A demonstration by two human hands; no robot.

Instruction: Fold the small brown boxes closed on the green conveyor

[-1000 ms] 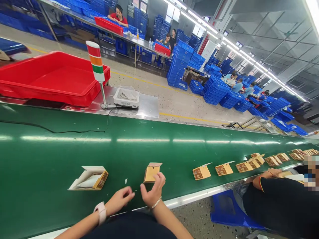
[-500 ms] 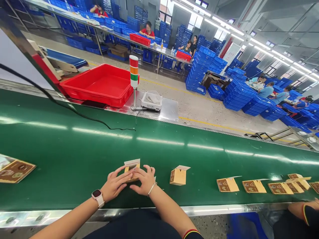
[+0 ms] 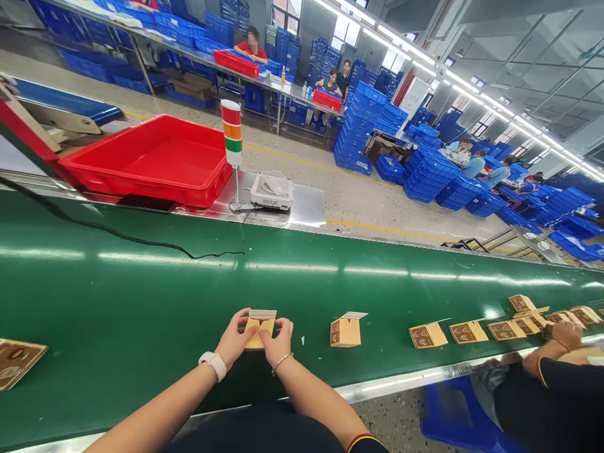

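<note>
A small cardboard box (image 3: 255,340) stands on the green conveyor belt (image 3: 165,327) in front of me, its top flap raised at the far side. My left hand (image 3: 236,340) grips its left side, with the thumb on the near face. On the other side, my right hand (image 3: 279,343) holds it the same way, thumb pressed on the face close to the left thumb. To the right stands another box (image 3: 346,332) with its flap up. Further along, several brown printed boxes (image 3: 427,335) lie in a row. A flat printed carton (image 3: 19,362) lies at the far left.
Beyond the belt are a red tray (image 3: 155,157), a signal light (image 3: 233,135) and a white scale (image 3: 271,190). A black cable (image 3: 141,239) trails onto the belt. A co-worker's hand (image 3: 566,335) reaches among the boxes at right.
My fingers, earlier laid over the box's top, now grip its two sides with thumbs on the near face. The box's front flaps show folded in. A co-worker's hand has come among the right-hand boxes.
</note>
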